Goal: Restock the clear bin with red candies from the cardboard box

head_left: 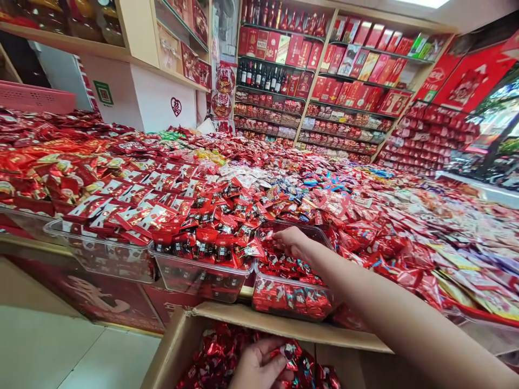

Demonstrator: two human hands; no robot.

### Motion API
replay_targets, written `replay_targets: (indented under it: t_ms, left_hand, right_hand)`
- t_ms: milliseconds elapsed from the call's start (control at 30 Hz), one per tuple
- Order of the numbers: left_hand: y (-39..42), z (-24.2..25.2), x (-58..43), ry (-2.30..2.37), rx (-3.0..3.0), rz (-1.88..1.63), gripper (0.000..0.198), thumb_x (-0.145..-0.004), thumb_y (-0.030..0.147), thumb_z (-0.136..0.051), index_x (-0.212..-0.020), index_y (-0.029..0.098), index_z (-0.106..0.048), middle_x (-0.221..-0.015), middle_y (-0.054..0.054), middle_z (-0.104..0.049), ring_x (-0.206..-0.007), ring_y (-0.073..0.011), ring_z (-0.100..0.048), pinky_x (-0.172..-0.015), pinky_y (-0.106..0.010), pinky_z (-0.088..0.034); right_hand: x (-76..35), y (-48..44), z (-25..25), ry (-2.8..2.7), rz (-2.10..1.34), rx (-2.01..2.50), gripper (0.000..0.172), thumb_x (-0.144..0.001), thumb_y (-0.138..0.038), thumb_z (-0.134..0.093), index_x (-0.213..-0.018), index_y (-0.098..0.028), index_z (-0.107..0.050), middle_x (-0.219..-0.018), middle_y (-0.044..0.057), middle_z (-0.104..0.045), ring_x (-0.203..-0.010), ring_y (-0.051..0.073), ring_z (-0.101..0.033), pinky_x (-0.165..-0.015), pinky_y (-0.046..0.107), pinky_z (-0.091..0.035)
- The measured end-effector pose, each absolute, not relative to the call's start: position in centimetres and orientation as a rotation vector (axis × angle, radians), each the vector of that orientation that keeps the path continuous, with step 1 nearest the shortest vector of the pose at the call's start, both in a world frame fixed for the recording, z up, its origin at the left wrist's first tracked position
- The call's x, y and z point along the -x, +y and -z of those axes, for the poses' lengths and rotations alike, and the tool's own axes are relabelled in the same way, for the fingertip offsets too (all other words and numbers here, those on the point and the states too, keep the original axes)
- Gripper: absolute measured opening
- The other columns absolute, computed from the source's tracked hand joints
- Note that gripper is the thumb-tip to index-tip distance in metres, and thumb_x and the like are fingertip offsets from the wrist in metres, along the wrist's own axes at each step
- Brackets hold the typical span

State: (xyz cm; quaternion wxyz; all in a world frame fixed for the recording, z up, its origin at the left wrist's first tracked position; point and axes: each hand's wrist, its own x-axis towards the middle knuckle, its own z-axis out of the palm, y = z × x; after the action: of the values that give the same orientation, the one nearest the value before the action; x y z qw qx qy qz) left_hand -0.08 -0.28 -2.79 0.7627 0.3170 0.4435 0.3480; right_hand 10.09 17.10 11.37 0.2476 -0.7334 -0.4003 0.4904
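Right hand point(290, 241) — inside clear bin rim point(321, 232)

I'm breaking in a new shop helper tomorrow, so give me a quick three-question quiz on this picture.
1. True or false: the right hand reaches into a clear plastic bin.
2. The left hand is down inside: A) a cardboard box; B) a metal bucket; C) a glass jar.
3. Fill in: the foil sweets under the left hand's fingers are shiny ___.

Key: 1 true; 2 A; 3 red.
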Motion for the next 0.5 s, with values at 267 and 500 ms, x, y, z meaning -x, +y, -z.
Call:
replay_targets:
  t_ms: [267, 500]
  left_hand:
    - [-0.3, 3.2, -0.1, 0.958, -0.664, -0.76, 0.045, -0.041, 0.044, -0.07, -0.073, 0.016, -0.056, -0.062, 0.0, -0.067, -0.05, -0.0132, -0.06, -0.042, -0.02, -0.036]
    - [-0.5, 0.6, 0.3, 0.932, -0.783, -0.697, 0.021, -0.061, 0.033, -0.061, -0.07, 0.015, -0.056, -0.062, 0.002, -0.063, -0.057, -0.0131, -0.06, -0.046, -0.019, -0.037]
  right_hand:
    - [-10.3, 17.5, -11.6, -1.372, -0.976, 1.986, 0.014, -0.066, -0.019, -0.056, -0.057, -0.009, -0.053, -0.047, -0.001, -0.049, -0.041, 0.006, -0.041, -0.04, 0.018, -0.031]
    - [-13.6, 6.2, -16.3, -1.81, -0.971, 1.361, 0.017, -0.071, -0.031, -0.049, -0.076, -0.017, -0.056, -0.061, -0.003, -0.051, -0.052, 0.007, -0.043, -0.048, 0.017, -0.035]
